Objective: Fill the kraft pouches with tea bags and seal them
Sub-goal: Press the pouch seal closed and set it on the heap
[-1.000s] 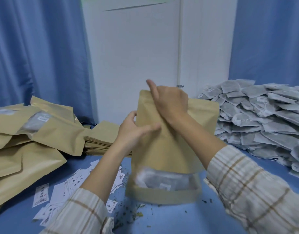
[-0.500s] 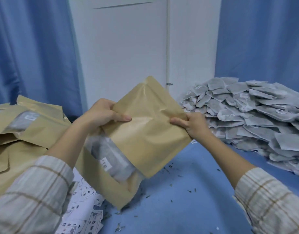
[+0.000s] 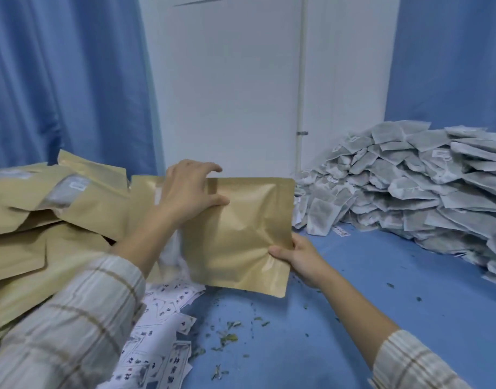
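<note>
A filled kraft pouch [image 3: 241, 234] hangs sideways above the blue table, its plain back toward me. My left hand [image 3: 190, 192] grips its upper left part, thumb on the front, fingers over the top edge. My right hand [image 3: 300, 256] pinches its lower right edge. Whether its top edge is sealed I cannot tell. A big heap of grey tea bags [image 3: 415, 189] lies at the right. Filled kraft pouches [image 3: 58, 209] are piled at the left, one showing a clear window.
Small printed paper labels [image 3: 162, 332] are scattered on the blue table [image 3: 353, 318] near my left sleeve. Loose tea crumbs [image 3: 227, 336] lie in the middle. Blue curtains and a white door stand behind.
The pouch went from upright, with my right hand at its top, to lying sideways. It has shifted left toward the pile, my left hand now on its upper edge, my right at the lower corner.
</note>
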